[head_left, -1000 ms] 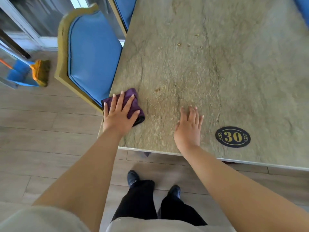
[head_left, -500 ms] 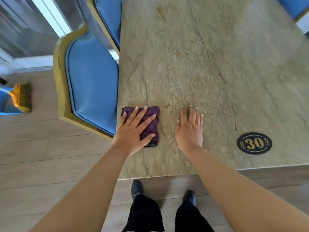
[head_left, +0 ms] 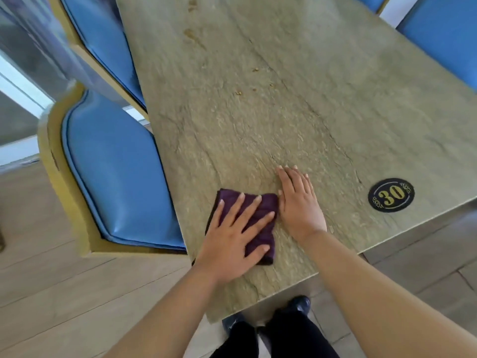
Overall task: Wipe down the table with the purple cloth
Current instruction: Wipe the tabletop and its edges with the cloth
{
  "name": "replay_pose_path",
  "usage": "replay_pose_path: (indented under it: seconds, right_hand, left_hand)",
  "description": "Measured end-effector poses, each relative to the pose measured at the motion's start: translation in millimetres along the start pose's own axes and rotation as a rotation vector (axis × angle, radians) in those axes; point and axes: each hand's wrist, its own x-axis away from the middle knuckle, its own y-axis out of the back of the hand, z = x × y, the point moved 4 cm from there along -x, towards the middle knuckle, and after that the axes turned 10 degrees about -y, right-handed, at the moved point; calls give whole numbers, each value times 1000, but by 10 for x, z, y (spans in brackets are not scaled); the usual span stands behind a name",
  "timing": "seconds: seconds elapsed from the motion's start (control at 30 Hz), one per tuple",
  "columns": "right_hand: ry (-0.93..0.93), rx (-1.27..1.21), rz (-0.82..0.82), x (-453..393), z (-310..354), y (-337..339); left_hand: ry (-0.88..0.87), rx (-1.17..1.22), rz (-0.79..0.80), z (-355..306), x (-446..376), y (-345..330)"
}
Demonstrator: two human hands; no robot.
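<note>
At the bottom of the view stand two dark shoes (head_left: 296,304) on the pale wooden floor (head_left: 51,293), under black trouser legs, just at the near edge of the table (head_left: 335,112).

Above them, the left hand (head_left: 232,244) lies flat on the purple cloth (head_left: 260,220) with all fingers spread wide. It presses the cloth down with the palm and does not close around it. The cloth is folded to a rough square and lies on the table top near the near-left corner, close to the left edge. The right hand (head_left: 300,205) lies flat on the bare table surface just beside the cloth, and its thumb side touches the right edge of the cloth. Its fingers are straight and together, and it holds nothing.

To the right, near the front edge, a round black badge (head_left: 391,195) with the gold number 30 is fixed on the table top.

Left of the table, a chair (head_left: 113,177) with a blue seat and a yellowish frame stands pushed against the table side. A second blue chair (head_left: 108,45) stands behind it.

Farther on the stone-like greenish surface lie some small brown crumbs (head_left: 238,93), and beyond them a few brownish stains (head_left: 191,34). At the far right another blue seat (head_left: 444,37) shows.
</note>
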Motion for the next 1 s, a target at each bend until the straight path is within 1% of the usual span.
replay_pose_path:
  seconds: [0.07,0.13,0.2,0.37,0.43,0.47,0.53,0.63,0.73,0.8,0.83,0.87,0.9,0.97,1.0]
  right_hand:
    - [-8,-2,-13,0,-6,-11]
    - [-8,3,-25,9,3,-17]
    - [-3,5,-39,9,15,-7]
    - [24,28,-36,-4,23,-1]
    - [22,17,-28,-11,20,-3]
    - [19,10,-26,-14,19,-6]
    - [11,-12,-22,-8,20,6]
    - [-37,-127,-4,5,-4,59]
    - [-115,-283,36,50,-57,98]
    - [-171,-353,22,71,-90,119]
    - [-192,-367,-5,71,-76,136]
    - [-211,-346,-42,77,-30,157]
    - [-225,-289,-85,96,51,175]
    - [-199,-107,-133,187,337,134]
    - [-135,-23,-105,255,524,60]
  left_hand:
    - [-113,-13,11,22,144,-30]
    - [-121,-44,3,227,78,-7]
    - [-4,-47,3,515,-133,35]
    - [393,32,9,1103,-854,122]
    - [471,39,38,1117,-1123,128]
    - [465,33,55,1070,-1217,111]
    - [346,12,49,898,-1273,88]
    - [71,-13,18,518,-1025,66]
    - [-122,-9,86,218,-649,8]
    - [-208,91,111,214,-503,36]
    - [-211,173,89,282,-476,89]
    - [-177,233,38,387,-470,147]
    - [-102,246,-30,529,-474,206]
    - [132,214,-106,879,-487,285]
    - [249,208,-97,1042,-492,295]
